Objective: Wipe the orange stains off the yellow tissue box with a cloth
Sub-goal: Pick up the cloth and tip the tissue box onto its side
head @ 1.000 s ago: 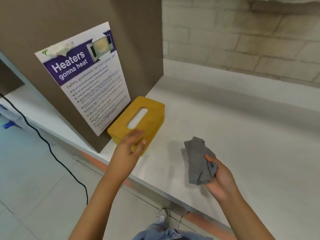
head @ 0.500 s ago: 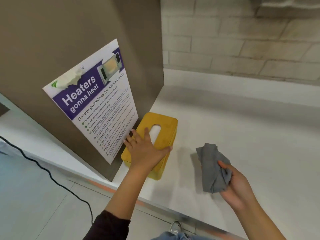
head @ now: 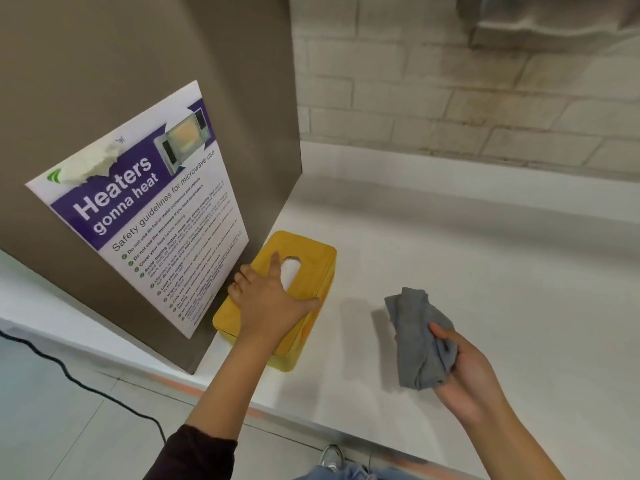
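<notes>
Yellow tissue box (head: 313, 252) at the bench's (head: 467, 258) front left corner, just beside a brown panel (head: 138, 64) bearing a microwave poster (head: 149, 216). The left hand (head: 268, 303) clasps the lid, thumb and outer fingers curled over opposite long edges. The right hand (head: 465, 374), apart from the box, grips a bunched grey cloth (head: 417, 336).

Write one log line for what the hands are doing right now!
left hand: grips yellow tissue box | right hand: holds grey cloth, apart from box | wiping: not yet begun
</notes>
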Motion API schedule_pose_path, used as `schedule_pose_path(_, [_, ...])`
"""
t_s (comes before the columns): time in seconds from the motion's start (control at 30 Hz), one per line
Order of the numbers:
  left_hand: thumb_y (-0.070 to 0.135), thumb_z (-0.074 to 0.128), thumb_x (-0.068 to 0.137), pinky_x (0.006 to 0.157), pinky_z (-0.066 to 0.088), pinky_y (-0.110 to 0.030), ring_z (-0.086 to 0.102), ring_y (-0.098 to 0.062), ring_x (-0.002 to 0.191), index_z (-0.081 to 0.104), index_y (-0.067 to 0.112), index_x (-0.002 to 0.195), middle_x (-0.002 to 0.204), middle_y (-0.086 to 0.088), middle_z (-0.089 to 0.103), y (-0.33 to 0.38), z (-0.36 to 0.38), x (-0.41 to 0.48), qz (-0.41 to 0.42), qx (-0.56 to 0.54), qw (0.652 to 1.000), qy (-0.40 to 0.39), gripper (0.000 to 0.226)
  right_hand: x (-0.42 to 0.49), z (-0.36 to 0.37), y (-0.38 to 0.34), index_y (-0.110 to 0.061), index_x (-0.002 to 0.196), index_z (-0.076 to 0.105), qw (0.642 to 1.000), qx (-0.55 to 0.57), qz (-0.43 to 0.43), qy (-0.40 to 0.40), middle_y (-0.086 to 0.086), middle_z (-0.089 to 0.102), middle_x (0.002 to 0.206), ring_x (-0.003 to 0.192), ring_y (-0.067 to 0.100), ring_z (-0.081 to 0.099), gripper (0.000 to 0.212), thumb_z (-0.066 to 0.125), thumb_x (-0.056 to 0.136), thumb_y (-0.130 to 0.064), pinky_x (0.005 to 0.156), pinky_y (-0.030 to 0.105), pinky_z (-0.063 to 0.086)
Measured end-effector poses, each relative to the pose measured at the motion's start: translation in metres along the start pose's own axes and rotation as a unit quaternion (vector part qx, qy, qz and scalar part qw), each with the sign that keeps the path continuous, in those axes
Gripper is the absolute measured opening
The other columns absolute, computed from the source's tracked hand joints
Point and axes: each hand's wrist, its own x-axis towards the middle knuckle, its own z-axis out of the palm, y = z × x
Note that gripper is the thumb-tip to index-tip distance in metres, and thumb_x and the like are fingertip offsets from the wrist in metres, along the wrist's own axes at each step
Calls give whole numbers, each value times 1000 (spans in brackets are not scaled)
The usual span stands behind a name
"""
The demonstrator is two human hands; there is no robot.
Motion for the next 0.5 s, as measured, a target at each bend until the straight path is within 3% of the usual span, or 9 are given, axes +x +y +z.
schedule_pose_path(0.13, [79,57,49,109,19,-53,26,-39,134,17,44,140,143,-23,31,11,-5,-23,53,-40,997,-40,106,-12,-7,-8,-2,120,58,1000,-6,-9,28,19,60,125,118,32,52,44,53,77,-10,86,43,50])
schedule_pose_path(0.2, [80,54,48,106,24,-49,34,-34,128,20,53,135,135,-13,38,25,-6,-37,98,-62,990,-74,97,-21,-16,-15,-2,124,53,998,-19,-20,55,20,57,123,111,33,54,41,49,84,-11,77,38,54])
schedule_pose_path(0.3, [78,55,49,106,25,-46,33,-29,128,19,64,128,136,-5,37,50,-3,-55,155,-88,973,-147,88,-36,-33,-24,-3,124,53,996,-2,-39,86,20,58,119,103,32,58,35,41,93,-12,75,39,53])
schedule_pose_path(0.43, [76,59,50,106,27,-44,34,-27,128,17,69,126,138,0,36,81,5,-64,201,-98,948,-228,87,-59,-55,-39,-6,112,59,987,-3,-83,138,13,68,102,87,26,66,26,41,95,-14,76,40,56])
schedule_pose_path(0.5, [77,60,49,109,30,-45,36,-26,128,18,74,122,136,1,38,94,10,-65,221,-106,934,-259,84,-67,-66,-46,-11,99,59,974,-42,-122,185,7,73,84,72,19,70,17,43,95,-15,67,36,55])
